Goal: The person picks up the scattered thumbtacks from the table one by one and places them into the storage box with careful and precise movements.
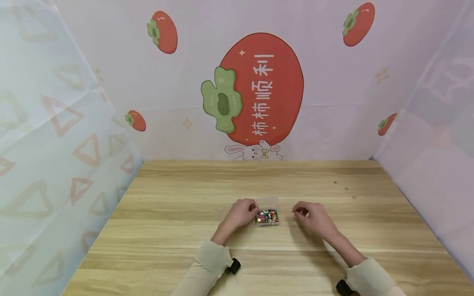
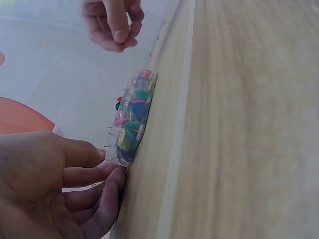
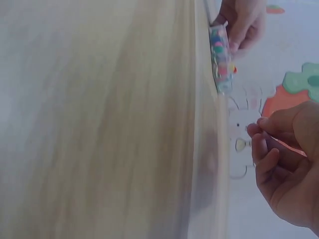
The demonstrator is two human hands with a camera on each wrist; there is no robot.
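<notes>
A small clear plastic box [image 1: 268, 224] full of colourful thumbtacks [image 1: 267, 216] sits on the wooden table, its transparent lid [image 1: 267, 202] raised at the back. My left hand [image 1: 242, 212] holds the box by its left side, with thumb and fingers at the corner in the left wrist view. Several pin points stick out beyond the box there. My right hand [image 1: 312, 216] hovers to the right of the box, apart from it. Its fingers are bent and the fingertips [image 3: 256, 128] come together in the right wrist view; whether something tiny is between them cannot be made out.
Toward the back right of the table [image 1: 166, 205] lie two small rings [image 1: 346, 188] and a tiny dark piece [image 1: 335, 182]. A printed cloth wall [image 1: 326, 123] with persimmons stands behind the table, with more cloth on both sides.
</notes>
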